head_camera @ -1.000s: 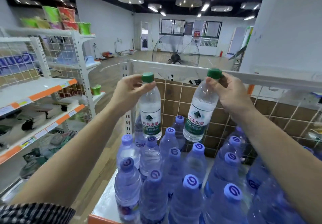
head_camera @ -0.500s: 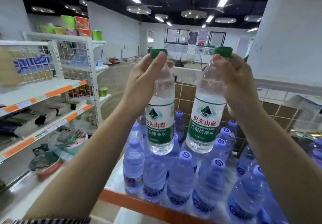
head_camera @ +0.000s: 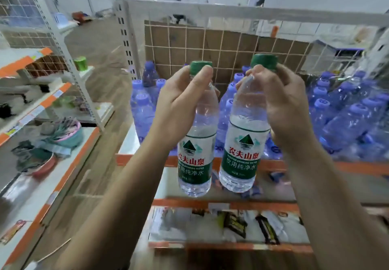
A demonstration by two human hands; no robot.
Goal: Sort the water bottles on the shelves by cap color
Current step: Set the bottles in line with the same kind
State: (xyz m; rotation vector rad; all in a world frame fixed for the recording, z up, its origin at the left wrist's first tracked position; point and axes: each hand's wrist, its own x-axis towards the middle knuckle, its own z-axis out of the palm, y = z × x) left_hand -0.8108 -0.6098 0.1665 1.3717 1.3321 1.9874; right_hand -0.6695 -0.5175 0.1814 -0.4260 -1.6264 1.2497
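My left hand (head_camera: 179,110) grips the neck of a clear green-capped bottle (head_camera: 195,164) with a green and white label. My right hand (head_camera: 282,105) holds a second green-capped bottle (head_camera: 242,160) the same way, just to the right. Both bottles hang upright in the air, in front of the orange edge of the top shelf (head_camera: 145,160). Behind them on that shelf stand several blue-capped bottles (head_camera: 345,118), crowded on the right and in a smaller group (head_camera: 143,110) on the left.
A lower shelf (head_camera: 280,194) shows below the held bottles, and one under it holds dark snack packets (head_camera: 233,223). A wire grid with brown board (head_camera: 210,44) backs the top shelf. Another rack (head_camera: 42,105) with mixed goods stands left across a wooden aisle.
Both hands have drawn the two green-capped bottles back from the top shelf and lowered them toward me. The view has tilted down, showing the lower shelves.
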